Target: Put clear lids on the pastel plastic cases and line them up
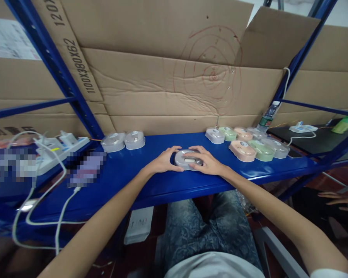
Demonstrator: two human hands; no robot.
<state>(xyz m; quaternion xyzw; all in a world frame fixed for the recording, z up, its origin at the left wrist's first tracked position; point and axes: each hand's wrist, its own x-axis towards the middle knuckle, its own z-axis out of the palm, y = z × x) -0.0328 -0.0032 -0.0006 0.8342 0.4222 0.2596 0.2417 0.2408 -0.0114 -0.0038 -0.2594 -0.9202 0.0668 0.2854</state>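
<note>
White shirt cloth (214,266) and patterned jeans (208,235) come first, below the front edge of a blue table (159,139), and two bare arms stretch forward from there. Left hand (163,160) and right hand (211,162) are clamped on one grey case (184,163) from opposite sides, thumbs along its near edge, other fingers curled toward the far one. I see that case around the middle of the table, between a pair of grey cases (135,139) further back on the left and a cluster of grey, green and peach cases (242,150) on the right. Near the cluster stands a water bottle (267,117); behind rises cardboard (150,83) marked with red rings. Far right, a co-worker's hand (342,201) shows.
</note>
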